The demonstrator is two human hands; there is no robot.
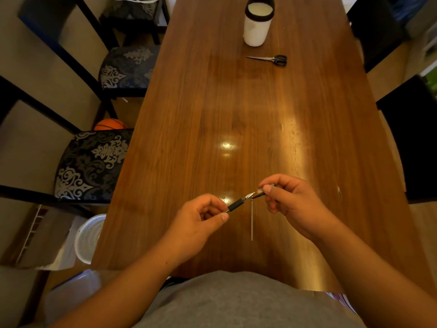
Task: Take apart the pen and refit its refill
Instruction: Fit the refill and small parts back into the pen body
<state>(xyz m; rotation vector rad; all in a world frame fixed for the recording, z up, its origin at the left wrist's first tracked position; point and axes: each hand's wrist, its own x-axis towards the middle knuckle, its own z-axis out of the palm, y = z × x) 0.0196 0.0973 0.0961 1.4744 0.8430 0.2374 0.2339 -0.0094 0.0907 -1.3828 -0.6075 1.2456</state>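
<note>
The pen is in two parts, held over the near end of the wooden table point(236, 102). My left hand point(198, 223) pinches the front part with the black grip point(238, 204), its clear tip pointing up to the right. My right hand point(290, 204) holds the pen barrel point(260, 192), whose open end almost meets that tip. A thin pale refill point(252, 221) lies on the table just below the two parts, running toward me.
Scissors point(272, 59) with black handles lie far up the table, near a white cylindrical container point(256, 24) with a dark rim. Patterned chairs point(92, 162) line the left side, dark chairs the right. A white basket point(89, 235) stands on the floor at left.
</note>
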